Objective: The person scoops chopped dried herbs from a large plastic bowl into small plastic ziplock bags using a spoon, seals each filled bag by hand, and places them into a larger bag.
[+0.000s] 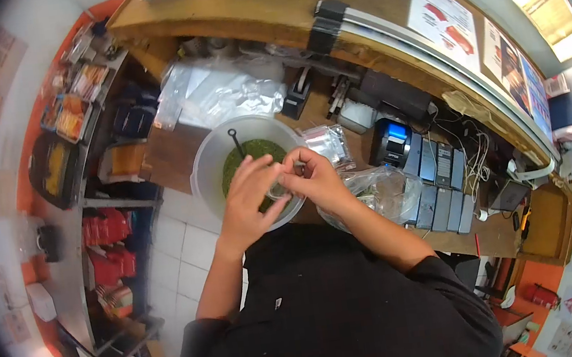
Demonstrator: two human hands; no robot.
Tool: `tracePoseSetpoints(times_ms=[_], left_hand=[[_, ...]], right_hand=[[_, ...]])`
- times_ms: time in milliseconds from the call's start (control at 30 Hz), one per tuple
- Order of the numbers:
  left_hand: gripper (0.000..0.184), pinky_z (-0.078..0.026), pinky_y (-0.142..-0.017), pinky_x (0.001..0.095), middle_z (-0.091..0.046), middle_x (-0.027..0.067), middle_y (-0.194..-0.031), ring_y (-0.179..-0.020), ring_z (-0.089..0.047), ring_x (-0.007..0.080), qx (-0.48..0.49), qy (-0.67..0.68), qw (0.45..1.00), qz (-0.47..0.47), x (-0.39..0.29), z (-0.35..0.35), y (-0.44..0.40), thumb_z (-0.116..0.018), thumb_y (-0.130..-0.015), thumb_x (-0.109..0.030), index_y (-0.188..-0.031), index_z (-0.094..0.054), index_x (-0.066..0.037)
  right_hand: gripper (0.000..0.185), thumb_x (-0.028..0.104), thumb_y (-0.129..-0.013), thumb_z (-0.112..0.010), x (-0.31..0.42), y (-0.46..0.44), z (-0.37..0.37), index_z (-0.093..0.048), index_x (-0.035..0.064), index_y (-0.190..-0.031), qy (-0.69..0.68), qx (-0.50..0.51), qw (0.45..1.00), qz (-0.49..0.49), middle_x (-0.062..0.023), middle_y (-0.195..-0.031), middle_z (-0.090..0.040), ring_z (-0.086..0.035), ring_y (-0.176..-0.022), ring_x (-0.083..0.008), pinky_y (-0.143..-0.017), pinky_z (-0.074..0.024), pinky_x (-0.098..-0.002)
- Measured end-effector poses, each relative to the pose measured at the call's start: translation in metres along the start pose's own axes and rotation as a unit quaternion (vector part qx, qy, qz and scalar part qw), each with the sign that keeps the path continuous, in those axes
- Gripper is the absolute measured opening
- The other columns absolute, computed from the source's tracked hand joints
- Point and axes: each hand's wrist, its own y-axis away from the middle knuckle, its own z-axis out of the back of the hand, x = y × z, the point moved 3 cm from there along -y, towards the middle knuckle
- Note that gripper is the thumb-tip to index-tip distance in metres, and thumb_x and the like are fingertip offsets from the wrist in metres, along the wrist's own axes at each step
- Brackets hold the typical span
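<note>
A translucent white bucket [201, 171] sits in front of me, with finely cut green herb-like material [232, 178] inside. The black handle [233, 138] of a utensil sticks up from it; its lower end is out of sight. Above the bucket's near side, a small clear plastic bag [277, 190] is between my hands. My right hand [316, 178] pinches its edge with thumb and fingers. The thumb and curved fingers of my left hand [246, 205] are around the bag's other side, the fingertips slightly blurred.
Clear plastic bags [232, 92] lie behind the bucket, and small packets [327, 146] to its right. A larger clear bag [388, 194] is near my right forearm. Beyond are a small printer [392, 142], several grey devices [438, 192] and loose cables. A wooden shelf [231, 24] overhangs the back.
</note>
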Motion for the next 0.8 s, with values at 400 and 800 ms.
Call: tracePoseSetpoints(times_ms=[400, 800], left_hand=[[0.08, -0.036, -0.114, 0.0427, -0.052, 0.0143, -0.136, -0.128, -0.052, 0.0276, -0.305, 0.053, 0.937, 0.16, 0.042, 0.084, 0.069, -0.081, -0.074, -0.006, -0.145, -0.045, 0.0], [0.077, -0.037, -0.113, 0.0428, -0.051, 0.0137, -0.135, -0.13, -0.051, 0.0281, -0.326, 0.047, 0.924, 0.196, 0.053, 0.091, 0.104, -0.08, -0.075, -0.004, -0.144, -0.045, 0.0]], right_hand=[[0.035, 0.031, -0.08, -0.077, -0.095, -0.15, -0.033, -0.07, -0.0016, -0.092, 0.366, 0.005, 0.922, -0.127, -0.0154, -0.091, -0.071, -0.069, -0.085, -0.0287, -0.078, -0.0535, -0.0403], [0.031, 0.028, -0.088, -0.065, -0.105, -0.114, -0.07, -0.073, -0.0025, -0.089, 0.586, 0.191, 0.787, 0.008, -0.0254, -0.094, -0.07, -0.067, -0.093, -0.0417, -0.084, -0.0532, -0.0489]])
